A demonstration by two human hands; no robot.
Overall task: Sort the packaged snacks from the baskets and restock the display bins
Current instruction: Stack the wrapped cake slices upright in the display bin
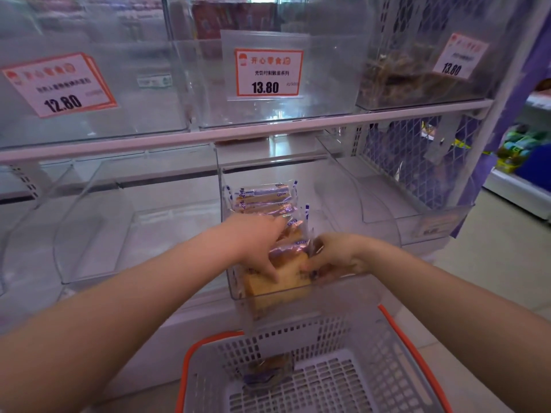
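At nine o'clock a clear bin (89, 126) carried a 12.80 tag (59, 84), and under it a lower bin (98, 234) sat on the shelf. The left hand (256, 245) reached in from seven o'clock with its fingers stretched over the cakes (265, 201) standing in the middle bin (238, 296); the thumb pointed down and pressed on the front cake (283, 281), so that hand was spread flat and clasped nothing. At twelve o'clock a 13.80 tag (268, 73) hung on an upper bin (328, 93). The cakes were in clear wrappers with blue print, lined up from the back of the middle bin toward its front wall, the front cake touching that wall. The right hand (337, 257) came in from four o'clock, its fingers curled round the right edge of the front cake, pinching the wrapper. At six o'clock a grey basket (387, 347) with an orange rim stood just below the middle bin, with one wrapped cake (268, 374) lying in it, well apart from both hands. At two o'clock another upper bin (417, 79) held brown snacks, too blurred to tell which, behind a second 13.80 tag (459, 55).
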